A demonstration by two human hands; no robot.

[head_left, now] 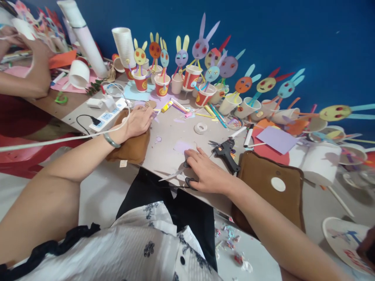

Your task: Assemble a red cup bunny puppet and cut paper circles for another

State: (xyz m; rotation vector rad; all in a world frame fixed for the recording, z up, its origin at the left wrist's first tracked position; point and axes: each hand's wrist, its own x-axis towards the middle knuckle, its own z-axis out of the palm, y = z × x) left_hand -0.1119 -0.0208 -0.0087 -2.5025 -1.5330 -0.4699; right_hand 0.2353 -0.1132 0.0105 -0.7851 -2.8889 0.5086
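Note:
My right hand point(209, 169) is palm down at the table's front edge, its fingers and thumb on the black handles of a pair of scissors point(172, 175). The blades are spread and point left. Over a brown cushion point(130, 150), my left hand point(139, 121) has its fingers drawn together near small paper scraps; whatever is between the fingertips is too small to make out. A purple paper piece point(183, 146) lies between the hands. Right of my right hand rests a black glue gun point(227, 154). A roll of clear tape point(200, 128) is farther back.
Paper cups with rabbit figures point(191, 78) line the blue wall. A power strip point(108, 116) with cables is at left, and a white cable crosses my left forearm. At right are a second brown cushion point(268, 179) and a paper plate point(336, 234). Another person's arm point(26, 74) is at far left.

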